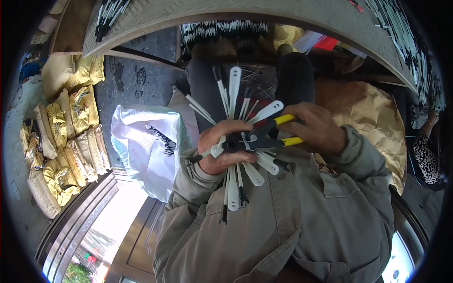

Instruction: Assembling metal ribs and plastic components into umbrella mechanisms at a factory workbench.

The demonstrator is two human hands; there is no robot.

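My left hand (212, 151) is closed around the middle of a bundle of white plastic sticks (234, 92), which fan out on all sides. Some of the sticks are broad with holes near their rounded ends; others are thin and black-tipped. My right hand (321, 127) grips pliers (291, 141) by yellow-and-black handles, which are spread apart. Their jaws reach the bundle's centre between my left thumb and fingers, by what looks like a thin wire. What exactly the jaws touch is too small to tell.
A white plastic bag (146, 125) holding black-tipped pieces stands at left. Beyond it are stacked yellow-brown packages (59, 160). A curved-looking tabletop (226, 10) carries loose sticks (401, 42). A large gold-brown sack (365, 118) lies at right, with another person's patterned clothing (427, 155) farther out.
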